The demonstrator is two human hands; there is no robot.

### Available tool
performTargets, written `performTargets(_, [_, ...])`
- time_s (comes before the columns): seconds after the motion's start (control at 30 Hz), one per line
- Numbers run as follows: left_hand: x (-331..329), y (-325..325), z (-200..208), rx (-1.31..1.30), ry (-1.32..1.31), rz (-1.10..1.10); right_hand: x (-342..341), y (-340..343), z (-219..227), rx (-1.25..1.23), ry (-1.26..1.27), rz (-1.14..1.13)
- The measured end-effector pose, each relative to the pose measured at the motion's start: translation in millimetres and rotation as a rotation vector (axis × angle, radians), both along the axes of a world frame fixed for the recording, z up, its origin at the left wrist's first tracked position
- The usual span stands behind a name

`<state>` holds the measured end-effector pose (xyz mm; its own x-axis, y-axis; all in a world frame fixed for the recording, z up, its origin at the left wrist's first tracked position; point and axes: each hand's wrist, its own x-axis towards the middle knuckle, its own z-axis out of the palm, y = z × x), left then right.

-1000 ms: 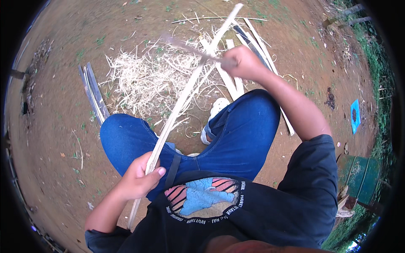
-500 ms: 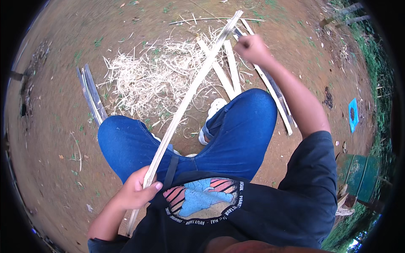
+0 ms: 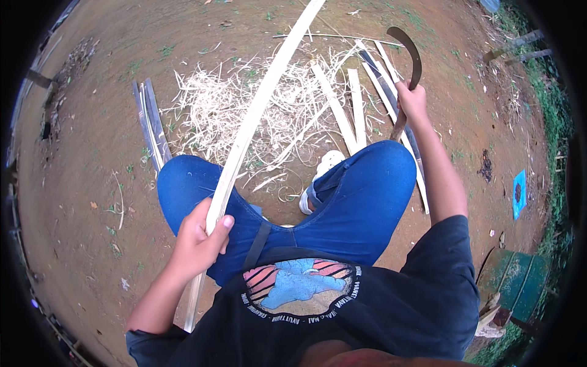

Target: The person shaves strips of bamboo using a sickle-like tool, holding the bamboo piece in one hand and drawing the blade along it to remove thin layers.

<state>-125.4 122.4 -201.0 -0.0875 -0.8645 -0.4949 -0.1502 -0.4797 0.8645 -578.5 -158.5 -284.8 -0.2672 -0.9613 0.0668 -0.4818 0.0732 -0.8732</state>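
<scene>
My left hand (image 3: 200,240) is closed around the lower part of a long pale bamboo strip (image 3: 260,104). The strip slants up and away over my lap, and its far end runs out of the top of the picture. My right hand (image 3: 413,105) grips the wooden handle of a sickle (image 3: 416,58) above my right knee. Its curved dark blade points up and hooks to the left, apart from the strip. Beyond my knees lies a heap of pale shavings (image 3: 226,116).
Cut pale strips (image 3: 335,109) and dark-skinned strips (image 3: 391,88) lie beyond my right knee. Further dark strips (image 3: 150,122) lie past my left knee. A green drum (image 3: 510,278) stands at the right, with a blue sheet (image 3: 519,194) on the dirt farther off.
My right hand has moved right and nearer, away from the strip, and the sickle blade now shows plainly. The strip's far end has swung left and risen out of view; a fresh shaving lies near the heap.
</scene>
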Motion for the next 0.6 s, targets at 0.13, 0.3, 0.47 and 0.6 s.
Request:
performTargets(0.13, [0.1,-9.0,-12.9,-0.002,0.038,0.021,61.7,41.0,18.5,-0.155,-0.076,0.34])
performTargets(0.3, [-10.2,-25.8,-13.3,0.017,0.21,0.014,129.1,72.5,70.1,-0.297,0.282,0.791])
performTargets(0.47, [-21.6,-44.2,8.6,0.092,0.229,-0.065,178.0,97.1,58.5,-0.319,0.534,1.078])
performTargets(0.6, [-26.7,-42.3,16.1,0.1,0.177,-0.086,186.1,99.6,49.5,-0.349,0.567,1.158])
